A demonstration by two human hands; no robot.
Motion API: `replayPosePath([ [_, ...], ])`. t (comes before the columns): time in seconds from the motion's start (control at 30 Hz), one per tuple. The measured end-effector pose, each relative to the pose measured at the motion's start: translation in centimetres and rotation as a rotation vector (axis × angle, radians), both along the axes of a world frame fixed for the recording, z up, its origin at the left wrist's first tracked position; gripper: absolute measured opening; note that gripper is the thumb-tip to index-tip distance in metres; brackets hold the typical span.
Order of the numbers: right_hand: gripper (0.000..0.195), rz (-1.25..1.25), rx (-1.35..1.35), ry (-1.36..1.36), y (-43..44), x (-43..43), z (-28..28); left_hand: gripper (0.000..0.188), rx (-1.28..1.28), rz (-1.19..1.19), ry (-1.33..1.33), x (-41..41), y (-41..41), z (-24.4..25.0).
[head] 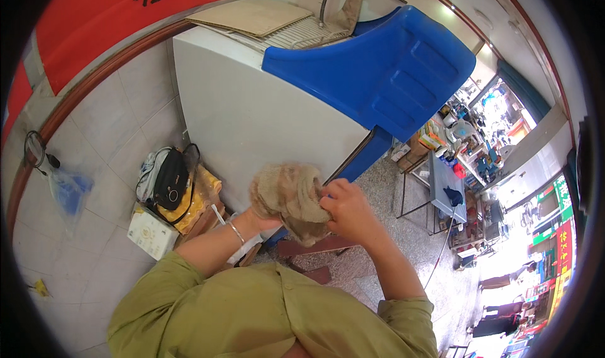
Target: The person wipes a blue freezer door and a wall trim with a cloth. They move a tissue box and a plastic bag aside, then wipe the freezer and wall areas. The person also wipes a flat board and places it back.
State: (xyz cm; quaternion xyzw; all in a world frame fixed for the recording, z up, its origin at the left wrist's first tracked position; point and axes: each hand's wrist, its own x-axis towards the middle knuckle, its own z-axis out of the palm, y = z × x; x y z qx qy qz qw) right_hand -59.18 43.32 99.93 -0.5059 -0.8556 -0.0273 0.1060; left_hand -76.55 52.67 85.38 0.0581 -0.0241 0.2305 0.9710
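Note:
A bunched, worn beige towel-like cloth (295, 195) with brownish patches is between my two hands, in front of a large white-sided cabinet (255, 112). My left hand (264, 220) supports it from the left, its fingers mostly hidden by the fabric; a silver bangle circles that wrist. On the other side, my right hand (350, 211) pinches the cloth's edge with bent fingers. The cabinet has a blue plastic panel (373, 74) along its edge. On its top rest a cardboard sheet (255, 15) and a wire rack (302, 33).
To the left, a black bag (172, 178) sits on a yellow cloth beside a white box (153, 235). A reddish-brown wooden bench (316, 245) stands low below my hands. A folding table (444, 188) and crowded shelves line the right. People (498, 325) are visible outside the bright doorway.

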Motion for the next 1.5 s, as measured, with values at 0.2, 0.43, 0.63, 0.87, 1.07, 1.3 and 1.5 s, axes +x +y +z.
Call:
replayPosePath([
  [0.2, 0.039, -0.141, -0.042, 0.264, 1.8, -1.2, -0.3, 0.045, -1.084, -0.301, -0.907, -2.1, 2.0, 5.9],
  [0.43, 0.058, -0.173, 0.694, 0.236, 1.6, 3.9, 9.6, 0.052, -1.963, -1.565, -1.448, -7.4, 11.8, 11.5],
  [0.63, 0.066, -0.31, 1.041, 0.366, 6.8, 8.2, 16.9, 0.059, -1.705, -2.268, -1.512, -3.1, 19.9, 10.9],
  [0.87, 0.082, -0.356, 1.155, 0.481, 9.2, 8.0, 15.1, 0.022, -2.38, -2.661, -1.628, 9.4, 8.8, 6.9],
  [1.07, 0.08, -0.365, 1.12, 0.499, 9.3, 7.5, 14.9, 0.03, -3.057, -1.437, -1.286, 9.4, 4.5, 1.5],
  [1.3, 0.08, -0.339, 1.15, 0.531, 9.7, 8.0, 14.6, 0.024, -1.954, -2.458, -1.061, 6.1, 11.7, 11.8],
  [1.5, 0.08, -0.304, 1.177, 0.436, 10.3, 7.6, 14.9, 0.034, -2.464, -1.895, -0.74, 12.1, 6.1, 10.2],
])
